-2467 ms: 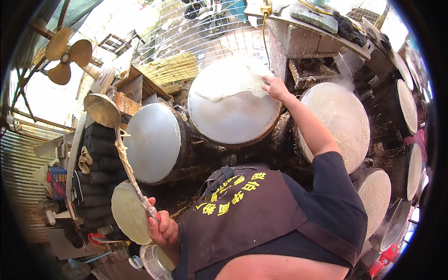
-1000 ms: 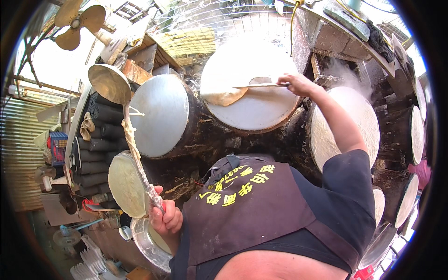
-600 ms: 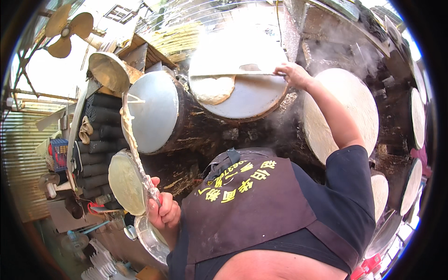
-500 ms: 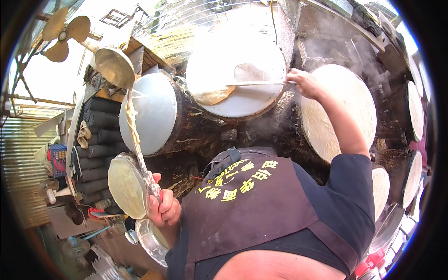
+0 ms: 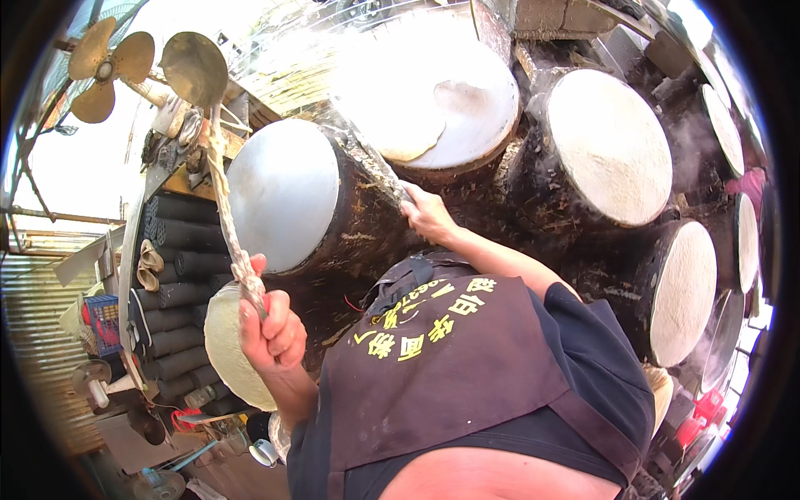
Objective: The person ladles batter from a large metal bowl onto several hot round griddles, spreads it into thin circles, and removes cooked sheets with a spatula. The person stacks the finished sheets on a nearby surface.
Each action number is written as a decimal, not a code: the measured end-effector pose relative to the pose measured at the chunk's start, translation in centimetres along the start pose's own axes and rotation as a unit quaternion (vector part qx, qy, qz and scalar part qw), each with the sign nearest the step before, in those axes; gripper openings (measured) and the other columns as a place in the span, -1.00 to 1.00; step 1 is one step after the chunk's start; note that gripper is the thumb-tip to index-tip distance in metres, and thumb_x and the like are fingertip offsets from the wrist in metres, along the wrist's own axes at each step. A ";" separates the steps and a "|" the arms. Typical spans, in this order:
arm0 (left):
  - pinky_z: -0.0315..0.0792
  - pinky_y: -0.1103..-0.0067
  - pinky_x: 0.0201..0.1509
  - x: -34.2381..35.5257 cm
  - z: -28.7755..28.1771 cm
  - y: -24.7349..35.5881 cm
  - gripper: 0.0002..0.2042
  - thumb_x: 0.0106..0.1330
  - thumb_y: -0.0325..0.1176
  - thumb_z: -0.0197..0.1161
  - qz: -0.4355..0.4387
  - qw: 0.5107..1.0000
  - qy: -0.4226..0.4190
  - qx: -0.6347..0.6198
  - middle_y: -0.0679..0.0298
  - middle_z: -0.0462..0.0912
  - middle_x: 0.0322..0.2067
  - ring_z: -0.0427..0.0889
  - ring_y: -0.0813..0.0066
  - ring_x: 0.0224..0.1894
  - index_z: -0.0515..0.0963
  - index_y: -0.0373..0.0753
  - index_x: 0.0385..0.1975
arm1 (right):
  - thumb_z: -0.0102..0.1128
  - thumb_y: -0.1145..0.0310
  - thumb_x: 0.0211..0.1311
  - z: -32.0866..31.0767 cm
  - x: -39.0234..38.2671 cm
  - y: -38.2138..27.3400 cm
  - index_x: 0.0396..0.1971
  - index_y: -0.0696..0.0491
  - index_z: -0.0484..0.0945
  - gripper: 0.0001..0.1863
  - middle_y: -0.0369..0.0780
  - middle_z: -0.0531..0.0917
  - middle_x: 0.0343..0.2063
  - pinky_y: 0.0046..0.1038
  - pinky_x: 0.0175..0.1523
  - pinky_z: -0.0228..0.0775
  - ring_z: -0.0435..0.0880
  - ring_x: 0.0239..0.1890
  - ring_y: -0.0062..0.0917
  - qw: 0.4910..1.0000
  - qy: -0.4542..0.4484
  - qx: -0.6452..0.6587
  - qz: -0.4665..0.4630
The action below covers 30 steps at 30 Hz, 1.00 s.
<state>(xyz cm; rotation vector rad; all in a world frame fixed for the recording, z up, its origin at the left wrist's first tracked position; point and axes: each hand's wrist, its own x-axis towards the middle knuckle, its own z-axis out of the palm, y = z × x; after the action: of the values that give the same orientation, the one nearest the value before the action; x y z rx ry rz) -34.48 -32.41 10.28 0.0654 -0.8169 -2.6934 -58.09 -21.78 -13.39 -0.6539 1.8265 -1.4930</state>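
Gripping anything, that left hand (image 5: 273,330)?

Yep, wrapped tight round a crusty ladle (image 5: 222,187), bowl-end up.

And the right hand (image 5: 427,214)?

Clenched on a caked scraper (image 5: 372,164), slanting between the bare griddle (image 5: 282,197) and the middle griddle (image 5: 481,112). Batter (image 5: 408,133) is on that middle one, partly lost in glare.

dark brown apron (image 5: 467,392); yellow lettering (image 5: 410,347); black short-sleeved shirt (image 5: 596,358)
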 end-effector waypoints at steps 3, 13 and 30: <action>-0.01 0.80 -0.86 -0.4 -0.8 2.4 -0.44 0.53 -0.16 -0.21 -0.014 1.000 -0.010 -0.006 0.38 0.16 -0.57 0.00 0.77 -0.78 -0.22 -0.09 0.42 | 0.00 0.43 0.29 2.2 0.2 3.3 0.19 -0.01 0.37 -0.56 -0.29 0.53 -0.57 -0.50 -0.49 0.38 0.47 -0.62 -0.64 0.985 0.112 -0.085 -0.102; -0.01 0.82 -0.90 -0.6 -4.3 3.8 -0.47 0.53 -0.20 -0.20 -0.120 0.988 -0.040 -0.089 0.37 0.17 -0.57 -0.02 0.80 -0.80 -0.17 -0.10 0.41 | 0.06 0.39 0.26 -6.1 -12.8 0.6 0.16 -0.06 0.45 -0.57 -0.35 0.56 -0.56 -0.64 -0.63 0.34 0.43 -0.70 -0.76 0.983 0.140 0.025 0.117; 0.00 0.80 -0.90 5.1 2.9 -1.4 -0.46 0.53 -0.23 -0.20 -0.178 0.981 -0.052 -0.060 0.36 0.16 -0.56 -0.01 0.79 -0.80 -0.18 -0.11 0.42 | 0.14 0.39 0.21 -10.3 -9.6 3.6 0.14 0.02 0.41 -0.54 0.03 0.64 -0.27 -0.22 -0.08 0.49 0.64 -0.19 -0.08 0.961 0.087 -0.209 -0.158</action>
<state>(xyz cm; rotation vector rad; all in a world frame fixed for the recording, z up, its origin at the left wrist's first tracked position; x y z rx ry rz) -40.15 -31.46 12.16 0.0477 -0.7295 -3.1019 -59.69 -7.32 -13.95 -1.0888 2.2895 -1.4000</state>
